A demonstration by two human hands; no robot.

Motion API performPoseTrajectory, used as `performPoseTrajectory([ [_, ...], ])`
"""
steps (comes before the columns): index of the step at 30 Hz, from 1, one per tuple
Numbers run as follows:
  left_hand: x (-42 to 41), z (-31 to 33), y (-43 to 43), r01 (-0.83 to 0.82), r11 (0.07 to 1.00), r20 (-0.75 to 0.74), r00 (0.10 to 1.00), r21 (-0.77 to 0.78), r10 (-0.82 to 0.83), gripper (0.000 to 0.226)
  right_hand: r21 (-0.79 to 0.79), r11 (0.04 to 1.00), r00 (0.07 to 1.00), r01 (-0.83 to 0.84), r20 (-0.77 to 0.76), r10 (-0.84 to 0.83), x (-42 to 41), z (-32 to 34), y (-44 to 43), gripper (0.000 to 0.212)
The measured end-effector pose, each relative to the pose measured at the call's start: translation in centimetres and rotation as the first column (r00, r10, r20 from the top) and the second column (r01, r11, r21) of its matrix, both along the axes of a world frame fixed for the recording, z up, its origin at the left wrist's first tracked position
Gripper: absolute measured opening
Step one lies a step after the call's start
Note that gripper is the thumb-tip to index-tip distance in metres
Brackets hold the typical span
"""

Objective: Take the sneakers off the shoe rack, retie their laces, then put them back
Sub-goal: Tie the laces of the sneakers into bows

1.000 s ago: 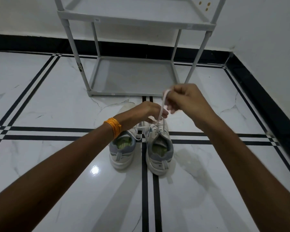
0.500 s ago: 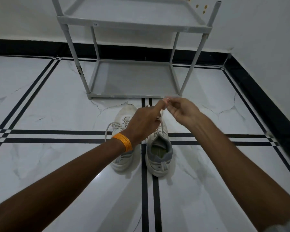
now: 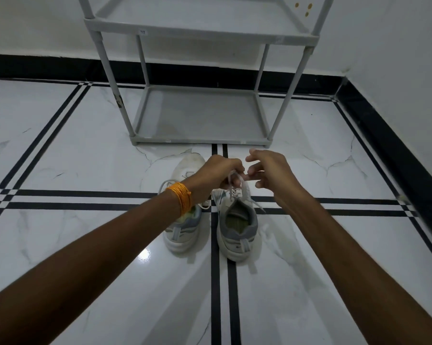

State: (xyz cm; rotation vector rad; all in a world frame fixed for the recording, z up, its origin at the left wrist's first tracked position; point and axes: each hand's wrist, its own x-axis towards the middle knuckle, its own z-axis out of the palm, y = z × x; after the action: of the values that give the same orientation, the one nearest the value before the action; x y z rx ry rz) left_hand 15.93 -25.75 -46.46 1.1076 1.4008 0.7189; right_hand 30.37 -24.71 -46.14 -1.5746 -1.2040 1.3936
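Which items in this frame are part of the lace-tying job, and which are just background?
Job: right sneaker, its laces, left sneaker, shoe rack, left hand, right hand.
Background: orange bangles, gold wall dots.

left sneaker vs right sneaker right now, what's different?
The right sneaker has its lace pinched up by the left hand; the left sneaker goes untouched, its lace looping slack to the side. The left forearm crosses over the left sneaker and hides its middle; the right sneaker's opening shows fully. The right hand hovers open, with no grip. Both stand on the floor, toes toward the shoe rack.
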Motion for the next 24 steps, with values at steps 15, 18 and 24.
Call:
performPoseTrajectory([
  [15,-5.1,-2.2,0.9,0.358,0.882,-0.637,0.766,0.305,-0.090,0.012,0.179,0.966,0.720,-0.187,0.694,0.010,4.5,0.8,1.1,0.021],
  [18,-7.4,-3.1,0.9,0.411,0.876,-0.804,0.593,0.252,-0.047,0.012,0.063,0.975,0.465,-0.212,0.884,0.044,6.2,-1.0,1.6,0.025],
  [24,-6.3,-4.4,-0.4,0.473,0.861,-0.944,0.330,0.187,0.024,0.015,-0.133,0.956,0.365,-0.260,0.904,0.225,6.3,-5.9,0.7,0.018],
])
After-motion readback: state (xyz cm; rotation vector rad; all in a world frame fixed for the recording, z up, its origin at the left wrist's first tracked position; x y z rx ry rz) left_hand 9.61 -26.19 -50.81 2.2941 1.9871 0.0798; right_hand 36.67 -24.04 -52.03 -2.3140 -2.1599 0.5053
